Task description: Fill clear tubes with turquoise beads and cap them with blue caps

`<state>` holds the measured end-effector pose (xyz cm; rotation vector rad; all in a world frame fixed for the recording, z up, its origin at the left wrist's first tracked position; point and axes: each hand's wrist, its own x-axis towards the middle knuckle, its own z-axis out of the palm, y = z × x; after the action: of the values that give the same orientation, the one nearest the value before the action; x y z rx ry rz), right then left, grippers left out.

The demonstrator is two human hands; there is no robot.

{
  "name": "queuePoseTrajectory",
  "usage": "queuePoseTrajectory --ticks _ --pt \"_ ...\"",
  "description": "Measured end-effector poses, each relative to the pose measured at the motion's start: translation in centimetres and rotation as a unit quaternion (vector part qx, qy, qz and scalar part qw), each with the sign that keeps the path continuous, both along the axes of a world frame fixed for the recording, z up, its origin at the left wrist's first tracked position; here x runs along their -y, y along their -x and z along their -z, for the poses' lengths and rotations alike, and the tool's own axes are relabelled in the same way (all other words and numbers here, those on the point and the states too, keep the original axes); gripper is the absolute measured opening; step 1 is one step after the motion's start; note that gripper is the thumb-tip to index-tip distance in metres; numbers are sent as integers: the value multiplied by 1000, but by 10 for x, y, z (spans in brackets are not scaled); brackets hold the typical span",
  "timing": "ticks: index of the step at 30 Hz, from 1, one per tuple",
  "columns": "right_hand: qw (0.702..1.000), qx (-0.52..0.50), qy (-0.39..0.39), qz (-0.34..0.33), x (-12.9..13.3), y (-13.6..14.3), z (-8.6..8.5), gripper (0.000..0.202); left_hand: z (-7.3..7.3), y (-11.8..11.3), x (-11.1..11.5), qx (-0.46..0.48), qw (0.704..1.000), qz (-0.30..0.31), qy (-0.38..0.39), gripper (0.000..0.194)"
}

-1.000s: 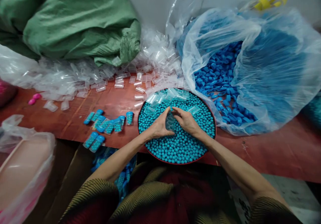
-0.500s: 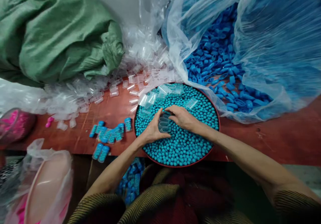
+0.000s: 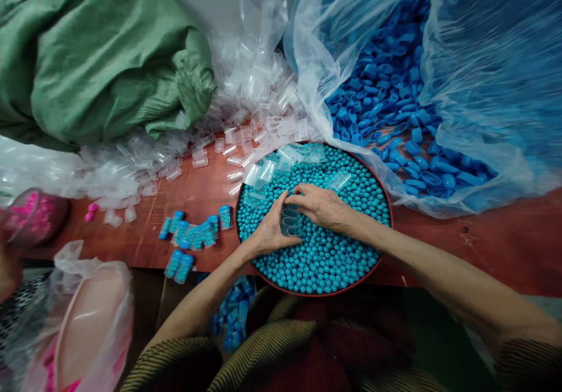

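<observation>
1) two bare hands, head view: left hand (image 3: 268,228), thumb and fingers grasping a row of clear vials (image 3: 290,222); right hand (image 3: 324,205), fingers bent at the row's far end, whether gripping cannot be told
2) location of row: among turquoise beads (image 3: 316,260), inside a red-rimmed tray (image 3: 320,294)
3) step, as judged: gathering and squaring the row; next move calls for even pressure, vials kept together
4) obscured: right fingertips; contents of vials, unclear; blue caps (image 3: 377,85), partly veiled by plastic bag (image 3: 314,70); another person's limb (image 3: 9,269), blurred, cut off by left edge
</observation>
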<state>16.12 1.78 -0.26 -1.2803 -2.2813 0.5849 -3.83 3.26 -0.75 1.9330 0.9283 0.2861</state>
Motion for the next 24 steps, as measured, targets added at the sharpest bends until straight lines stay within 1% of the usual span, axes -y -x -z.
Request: queuePoseTrajectory --ticks 2,4,8,10,13,16,19,21,24 --pt "998 36 -29 -36 3 -2 1 29 -1 -1 0 -3 1000 5 13 115" --pt "995 79 -44 -40 5 -3 1 29 -1 -2 -1 -3 1000 15 12 116" --pt "987 133 -81 -25 9 0 0 24 1 -3 1 5 998 37 -49 112" --pt "983 149 -108 -22 12 1 1 21 3 -3 5 11 996 41 -82 105" --pt "978 161 -134 -11 17 1 3 19 7 1 14 11 992 14 -128 85" --pt "979 151 -135 4 22 -4 5 15 9 4 22 10 983 3 -181 68" --pt "982 145 -117 33 27 -11 4 12 8 6 26 20 972 19 -234 61" --pt "982 157 -92 57 32 -15 -1 11 6 6 26 23 969 30 -244 59" --pt "973 205 -68 78 35 -12 -15 14 4 4 25 7 974 27 -226 56"
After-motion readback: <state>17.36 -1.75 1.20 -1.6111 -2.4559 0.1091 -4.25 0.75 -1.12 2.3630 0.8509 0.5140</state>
